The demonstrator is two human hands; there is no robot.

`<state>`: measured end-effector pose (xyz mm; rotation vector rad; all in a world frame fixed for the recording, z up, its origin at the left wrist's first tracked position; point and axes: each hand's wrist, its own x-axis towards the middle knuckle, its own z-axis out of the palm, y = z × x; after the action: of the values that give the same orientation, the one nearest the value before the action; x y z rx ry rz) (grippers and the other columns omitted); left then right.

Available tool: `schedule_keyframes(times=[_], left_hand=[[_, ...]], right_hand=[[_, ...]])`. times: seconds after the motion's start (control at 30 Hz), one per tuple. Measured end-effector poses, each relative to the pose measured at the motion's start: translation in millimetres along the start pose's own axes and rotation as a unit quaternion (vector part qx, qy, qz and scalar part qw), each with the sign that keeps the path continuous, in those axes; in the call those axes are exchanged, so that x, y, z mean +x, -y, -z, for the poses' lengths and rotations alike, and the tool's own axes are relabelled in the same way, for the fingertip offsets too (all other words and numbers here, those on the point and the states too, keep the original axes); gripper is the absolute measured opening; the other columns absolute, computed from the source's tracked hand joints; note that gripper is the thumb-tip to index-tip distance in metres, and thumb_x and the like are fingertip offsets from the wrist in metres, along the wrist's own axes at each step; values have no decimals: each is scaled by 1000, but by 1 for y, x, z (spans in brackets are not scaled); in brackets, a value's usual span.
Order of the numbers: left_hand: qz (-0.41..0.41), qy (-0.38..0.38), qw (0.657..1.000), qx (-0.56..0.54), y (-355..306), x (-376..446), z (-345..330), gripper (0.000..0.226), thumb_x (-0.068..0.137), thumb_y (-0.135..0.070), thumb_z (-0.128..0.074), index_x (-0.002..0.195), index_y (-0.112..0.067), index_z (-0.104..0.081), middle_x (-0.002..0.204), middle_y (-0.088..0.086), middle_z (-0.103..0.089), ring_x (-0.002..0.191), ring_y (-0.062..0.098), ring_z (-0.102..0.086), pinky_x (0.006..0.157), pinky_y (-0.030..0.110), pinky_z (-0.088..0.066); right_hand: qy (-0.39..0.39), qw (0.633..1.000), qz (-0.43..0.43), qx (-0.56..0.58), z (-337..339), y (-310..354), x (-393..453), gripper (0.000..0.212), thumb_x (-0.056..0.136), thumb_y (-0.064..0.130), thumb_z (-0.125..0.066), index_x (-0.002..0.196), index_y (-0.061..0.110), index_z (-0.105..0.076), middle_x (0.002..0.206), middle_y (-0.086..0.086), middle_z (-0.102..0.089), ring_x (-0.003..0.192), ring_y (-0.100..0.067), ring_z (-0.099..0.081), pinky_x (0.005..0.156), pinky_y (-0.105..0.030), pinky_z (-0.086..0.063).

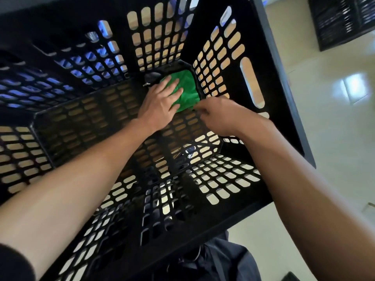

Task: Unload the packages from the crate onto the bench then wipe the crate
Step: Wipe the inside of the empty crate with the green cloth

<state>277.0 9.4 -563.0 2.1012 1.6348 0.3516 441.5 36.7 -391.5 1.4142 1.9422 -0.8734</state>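
The crate [253,47], black slotted plastic, fills the view from above, its four perforated walls dropping to a perforated floor where no packages show, so I judge the unloading done and the wiping under way. My left hand [162,100] lies flat, fingers spread and straight, pressing a green cloth [189,89] into the far right corner of the floor; that grip is wide open and closes on nothing. My right hand [219,116] hovers just beside the cloth's near edge with fingers curled, though I cannot tell whether they pinch the cloth or the crate floor.

The cloth looks soft and limp, likely to bunch unless pressed with a flat palm. The crate looks stiff and light for its bulk, best taken by the long handle slot [251,82] in the right wall; its many slot edges may snag the fabric.

Pale glossy floor tiles [334,118] lie to the right, reflecting light. Another dark slatted crate [341,21] sits at far right.
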Motion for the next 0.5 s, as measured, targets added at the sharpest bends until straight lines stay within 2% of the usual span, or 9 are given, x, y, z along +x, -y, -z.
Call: schedule_keyframes(times=[0.1,0.17,0.3,0.4,0.5], left_hand=[[-21,13,999,-42,-8,-22,-4,45,95,-18,-67,139,-8,-61,154,12,-47,148,32,-35,118,50,-30],[-50,41,997,-49,-16,-41,-10,42,97,-20,-66,137,-10,-63,154,10,-48,147,31,-36,117,48,-31],[-123,78,987,72,-12,-50,-17,50,102,-34,-52,150,-19,-48,163,4,-35,152,26,-25,117,45,-27],[-118,65,984,120,-4,-25,-11,54,101,-33,-52,153,-20,-42,166,4,-29,154,25,-20,120,45,-23],[-54,66,989,120,-5,5,-4,56,104,-36,-47,156,-19,-35,167,6,-23,156,25,-15,123,47,-18]], right_hand=[[46,999,-23,0,2,4,2,52,99,6,-41,146,26,-52,141,-15,-54,122,-33,-57,97,-36,-52],[52,998,-24,-1,1,6,3,55,98,4,-40,148,27,-50,142,-16,-53,122,-33,-57,96,-34,-52],[56,998,-23,-10,1,6,8,57,100,3,-37,150,30,-46,140,-14,-54,120,-32,-58,92,-32,-50],[61,998,-31,4,1,2,10,58,99,5,-38,151,31,-44,147,-14,-50,126,-33,-55,97,-33,-49],[57,998,-35,12,0,-1,11,57,98,7,-39,151,28,-44,150,-14,-47,130,-33,-51,99,-32,-46]])
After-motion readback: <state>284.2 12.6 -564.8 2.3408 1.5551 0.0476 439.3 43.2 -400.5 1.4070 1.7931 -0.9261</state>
